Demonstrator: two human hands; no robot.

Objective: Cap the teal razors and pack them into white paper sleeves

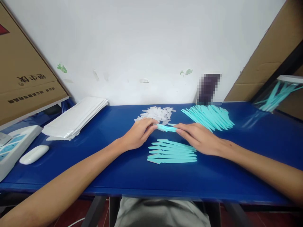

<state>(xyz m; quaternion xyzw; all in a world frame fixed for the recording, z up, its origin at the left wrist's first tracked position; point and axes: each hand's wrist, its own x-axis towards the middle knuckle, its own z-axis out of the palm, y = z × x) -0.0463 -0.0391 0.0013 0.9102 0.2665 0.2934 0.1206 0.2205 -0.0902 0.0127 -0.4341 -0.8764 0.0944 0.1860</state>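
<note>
Both hands meet over the middle of the blue table (113, 170). My left hand (138, 134) pinches the left end of a teal plastic stick (166, 128), and my right hand (199, 137) grips its right end. Just in front of the hands lies a neat row of several teal sticks (171, 152). Behind the hands sits a small heap of clear plastic caps (157, 113). A larger loose pile of teal sticks (209, 116) lies behind my right hand.
A stack of white plastic bags (75, 118) lies at the left. A white mouse (33, 154) and a white device (14, 145) sit at the far left edge. Cardboard boxes lean on both sides. A clear container of teal sticks (278, 93) stands at the right.
</note>
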